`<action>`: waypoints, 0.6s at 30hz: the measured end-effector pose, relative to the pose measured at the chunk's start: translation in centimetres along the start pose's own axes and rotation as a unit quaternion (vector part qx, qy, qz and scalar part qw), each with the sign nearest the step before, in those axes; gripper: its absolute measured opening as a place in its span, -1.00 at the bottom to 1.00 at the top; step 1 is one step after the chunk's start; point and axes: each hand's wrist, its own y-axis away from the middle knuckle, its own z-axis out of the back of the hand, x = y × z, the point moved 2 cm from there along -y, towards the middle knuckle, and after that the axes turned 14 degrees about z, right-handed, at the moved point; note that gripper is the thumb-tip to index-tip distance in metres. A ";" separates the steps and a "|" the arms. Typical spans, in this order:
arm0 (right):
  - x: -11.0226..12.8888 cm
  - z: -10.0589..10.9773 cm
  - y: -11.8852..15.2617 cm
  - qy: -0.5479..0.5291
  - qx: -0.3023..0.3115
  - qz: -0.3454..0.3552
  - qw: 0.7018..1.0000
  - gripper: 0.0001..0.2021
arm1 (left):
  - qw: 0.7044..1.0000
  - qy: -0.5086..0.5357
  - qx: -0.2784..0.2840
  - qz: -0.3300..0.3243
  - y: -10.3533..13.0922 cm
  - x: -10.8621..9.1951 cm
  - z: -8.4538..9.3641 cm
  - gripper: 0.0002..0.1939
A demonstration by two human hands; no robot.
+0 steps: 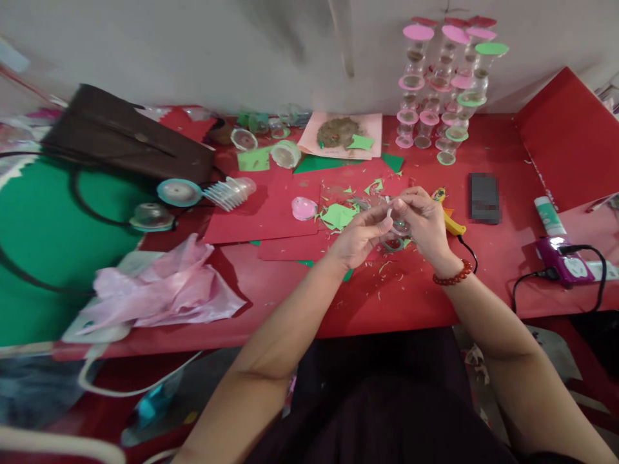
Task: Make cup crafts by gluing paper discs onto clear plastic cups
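- Before us, we have a clear round plastic cup (pixel 400 225) between our left hand (pixel 360 238) and right hand (pixel 424 218), above the red table (pixel 416 296).
- Behind them lies a flat pink paper sheet (pixel 309 136) with a brown grainy heap (pixel 336 132) on it.
- Right of that sheet, we see clear plastic cup towers (pixel 440 84) before the grey wall (pixel 217 58).
- Right of our hands lies a yellow plastic tool (pixel 454 223), then a dark rectangular slab (pixel 484 198).
- Farther right, a purple boxy socket (pixel 574 267) sits before a green-and-white cylindrical tube (pixel 550 216).
- To our left, a crumpled pink plastic bag (pixel 169 290) lies before a dark brown rectangular handbag (pixel 126 138).
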 end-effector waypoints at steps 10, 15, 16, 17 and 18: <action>-0.1 0.0 -0.2 -0.045 -0.004 -0.057 0.997 -0.55 | 0.999 -0.005 -0.048 -0.010 -0.2 0.6 -0.4 -0.52; 0.9 0.0 -0.7 -0.160 0.049 -0.157 0.973 -0.35 | 0.996 -0.047 -0.044 -0.056 0.2 -0.1 -0.5 -0.55; 1.1 0.0 -0.9 -0.173 0.057 -0.150 0.972 -0.33 | 0.995 -0.059 -0.038 -0.070 0.4 -0.4 -0.6 -0.54; 1.3 0.1 -1.0 -0.186 0.060 -0.139 0.971 -0.32 | 0.993 -0.070 -0.034 -0.084 0.6 -0.6 -0.6 -0.52; 1.3 0.2 -1.1 -0.198 0.057 -0.129 0.970 -0.32 | 0.992 -0.079 -0.030 -0.098 0.7 -0.9 -0.5 -0.49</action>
